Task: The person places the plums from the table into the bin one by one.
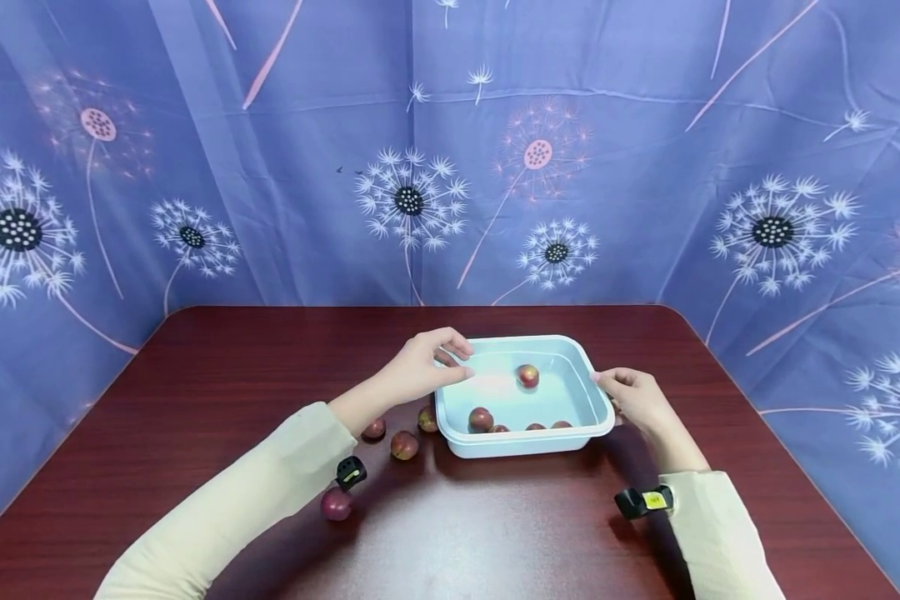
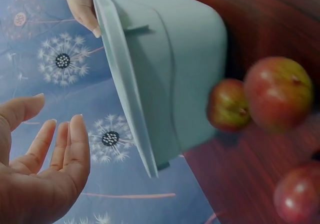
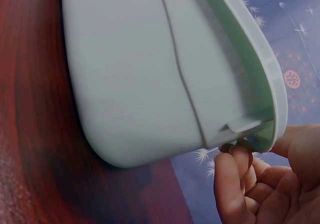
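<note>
A light blue plastic basin stands on the dark red table and holds several round red fruits. My left hand hovers over the basin's left rim with relaxed fingers and holds nothing; in the left wrist view this hand is empty beside the basin. My right hand grips the right rim. Seen from the right wrist, its fingers curl under the rim of the basin. Several more fruits lie on the table left of the basin, below my left forearm.
One fruit lies apart, nearer the table's front, by my left sleeve. A blue cloth printed with dandelions walls in the table at the back and on both sides. Fruits crowd the basin's outer left wall.
</note>
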`<state>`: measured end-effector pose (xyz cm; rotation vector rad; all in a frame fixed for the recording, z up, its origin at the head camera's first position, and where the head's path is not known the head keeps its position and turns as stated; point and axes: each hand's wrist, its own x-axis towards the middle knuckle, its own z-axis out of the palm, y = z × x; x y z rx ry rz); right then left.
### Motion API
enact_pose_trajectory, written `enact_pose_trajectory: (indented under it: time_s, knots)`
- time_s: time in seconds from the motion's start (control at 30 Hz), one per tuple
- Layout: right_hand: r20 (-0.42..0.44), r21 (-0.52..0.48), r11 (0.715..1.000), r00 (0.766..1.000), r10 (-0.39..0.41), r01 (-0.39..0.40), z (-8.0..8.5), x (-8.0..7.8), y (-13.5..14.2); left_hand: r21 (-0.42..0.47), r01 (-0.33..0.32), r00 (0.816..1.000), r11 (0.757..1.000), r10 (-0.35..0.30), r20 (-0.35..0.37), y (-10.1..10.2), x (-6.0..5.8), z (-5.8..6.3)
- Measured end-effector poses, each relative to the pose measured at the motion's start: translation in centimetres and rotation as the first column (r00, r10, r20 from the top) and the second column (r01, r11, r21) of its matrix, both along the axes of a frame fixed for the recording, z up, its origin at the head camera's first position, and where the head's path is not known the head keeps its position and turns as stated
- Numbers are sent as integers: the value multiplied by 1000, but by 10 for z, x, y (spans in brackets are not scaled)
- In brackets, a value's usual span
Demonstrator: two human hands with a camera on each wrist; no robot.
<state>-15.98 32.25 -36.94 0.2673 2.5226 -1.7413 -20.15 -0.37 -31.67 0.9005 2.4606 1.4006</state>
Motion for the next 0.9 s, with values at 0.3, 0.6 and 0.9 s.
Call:
enact_pose_trajectory:
  time_s: [0.3, 0.6, 0.9]
  knots:
    - [13, -15, 1000, 1000, -10, 10, -3, 0, 1, 1, -82, 996, 997, 82, -26, -23, -1, -7]
    - [27, 2, 1000, 1000, -10, 10, -5, 0, 0, -38, -52, 998, 998, 51, -23, -47, 1, -18]
    - [30, 17, 1000, 999, -14, 14, -1, -1, 3, -132, 71, 997, 989, -69, 20, -63, 0, -27]
